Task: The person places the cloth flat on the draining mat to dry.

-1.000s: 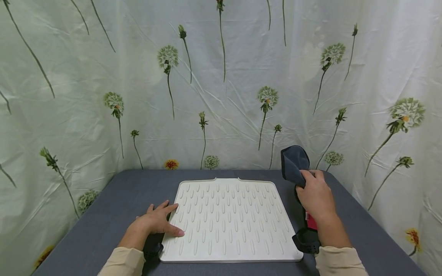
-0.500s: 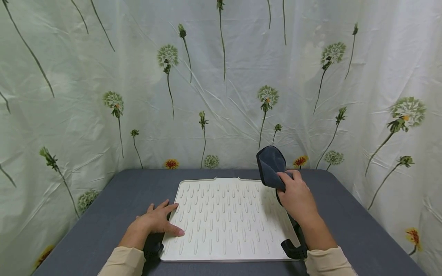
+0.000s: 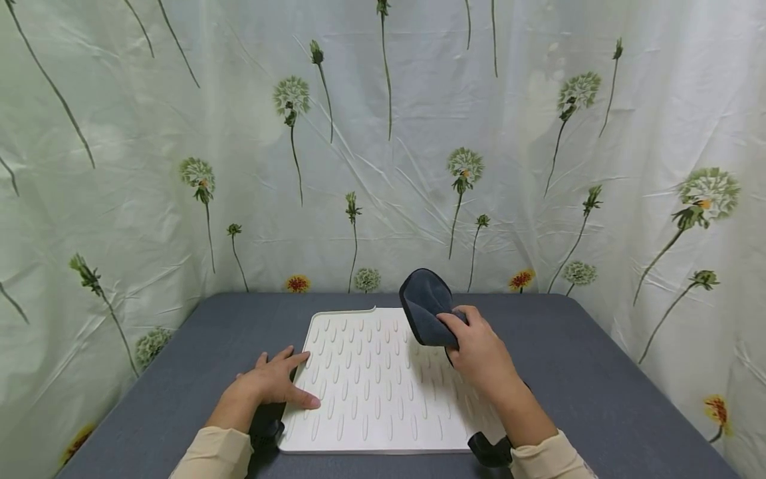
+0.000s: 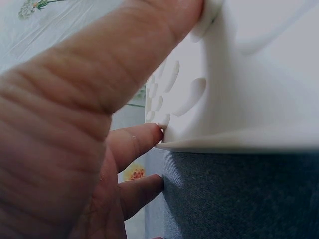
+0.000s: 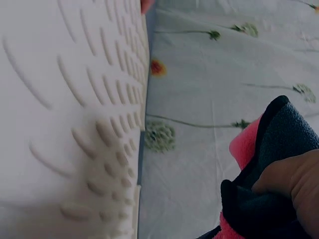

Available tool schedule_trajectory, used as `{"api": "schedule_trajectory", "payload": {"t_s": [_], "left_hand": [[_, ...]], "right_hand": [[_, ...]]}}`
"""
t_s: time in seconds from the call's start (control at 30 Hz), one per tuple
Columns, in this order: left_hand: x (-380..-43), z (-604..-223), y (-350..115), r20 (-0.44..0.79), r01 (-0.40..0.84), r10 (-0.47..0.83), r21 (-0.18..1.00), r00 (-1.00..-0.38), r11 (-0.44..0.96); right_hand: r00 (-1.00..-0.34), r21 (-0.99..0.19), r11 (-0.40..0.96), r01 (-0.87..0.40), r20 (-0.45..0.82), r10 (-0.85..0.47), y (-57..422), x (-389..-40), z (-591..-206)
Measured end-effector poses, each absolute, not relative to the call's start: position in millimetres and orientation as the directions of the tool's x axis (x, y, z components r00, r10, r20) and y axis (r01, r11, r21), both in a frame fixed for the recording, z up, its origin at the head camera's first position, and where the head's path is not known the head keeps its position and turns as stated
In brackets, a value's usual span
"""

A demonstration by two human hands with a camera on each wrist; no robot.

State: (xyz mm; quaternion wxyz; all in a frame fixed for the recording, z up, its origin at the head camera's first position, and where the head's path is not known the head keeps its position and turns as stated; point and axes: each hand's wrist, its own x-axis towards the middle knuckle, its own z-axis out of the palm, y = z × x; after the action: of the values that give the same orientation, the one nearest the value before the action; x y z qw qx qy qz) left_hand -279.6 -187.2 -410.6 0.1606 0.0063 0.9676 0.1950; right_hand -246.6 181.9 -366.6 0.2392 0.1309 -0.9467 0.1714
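A white mat with raised oval ridges (image 3: 365, 392) lies flat on the table. My left hand (image 3: 272, 382) rests at its left edge, fingers spread, thumb on the mat; in the left wrist view the thumb (image 4: 99, 59) lies over the rim and one fingertip touches the edge. With my right hand (image 3: 481, 352) I grip a folded cloth (image 3: 425, 306), dark grey-blue with black edging, held above the mat's right half. The right wrist view shows the cloth (image 5: 289, 134) has a pink-red other side. Its shadow falls on the ridges; part of the cloth is hidden by the hand.
A dark grey cloth covers the table (image 3: 574, 372), which extends on both sides of the mat. Behind it hangs a pale curtain (image 3: 407, 199) printed with dandelions. Black wrist straps (image 3: 491, 450) sit at both wrists.
My right hand has carried the cloth leftward from beyond the mat's right edge to over its right half, lowering it slightly of late. The left hand and the mat have stayed in place.
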Motion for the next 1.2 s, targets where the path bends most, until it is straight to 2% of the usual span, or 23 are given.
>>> {"api": "schedule_trajectory", "payload": {"t_s": [0.43, 0.8, 1.2], "left_hand": [[-278.6, -410.1, -188.8, -0.305, -0.052, 0.068, 0.369, -0.95, 0.928], [-279.5, -410.6, -187.0, -0.308, -0.058, 0.061, 0.364, -0.949, 0.93], [-277.4, -408.9, -187.4, -0.295, -0.035, 0.082, 0.372, -0.952, 0.927]], "right_hand": [[-0.793, -0.185, 0.84, -0.509, 0.48, -0.375, 141.3, -241.3, -383.8], [-0.745, -0.116, 0.801, -0.587, 0.465, -0.478, 119.2, -243.9, -400.8], [-0.775, -0.124, 0.8, -0.588, 0.371, -0.512, 114.9, -243.9, -409.6]]}}
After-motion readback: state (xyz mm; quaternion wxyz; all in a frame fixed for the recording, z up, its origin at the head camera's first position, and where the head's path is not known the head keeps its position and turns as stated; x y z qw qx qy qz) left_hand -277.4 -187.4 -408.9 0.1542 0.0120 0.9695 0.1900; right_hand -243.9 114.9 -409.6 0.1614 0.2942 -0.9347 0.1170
